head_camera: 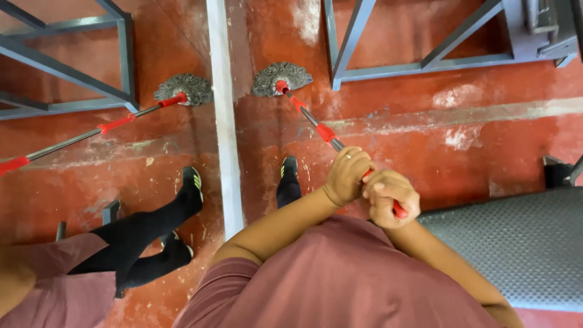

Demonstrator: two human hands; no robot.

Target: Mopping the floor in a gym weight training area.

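I hold a mop in both hands, seen from above. Its round grey mop head point(282, 78) rests on the red floor just right of a white vertical strip. The metal mop handle point(325, 132), with red fittings, slants from the head down to my hands. My left hand point(347, 176), wearing a ring, is closed around the shaft. My right hand point(392, 197) grips the red end of the handle just behind it. The two hands touch. My maroon shirt fills the bottom of the view.
A white strip point(221, 121) divides the view. Left of it is what looks like a mirror image of the mop point(182, 89) and black-clad legs point(152, 231). Blue-grey metal frames point(425, 61) stand at the top. A grey textured mat point(522, 243) lies at right. My black shoe point(289, 167) is near the strip.
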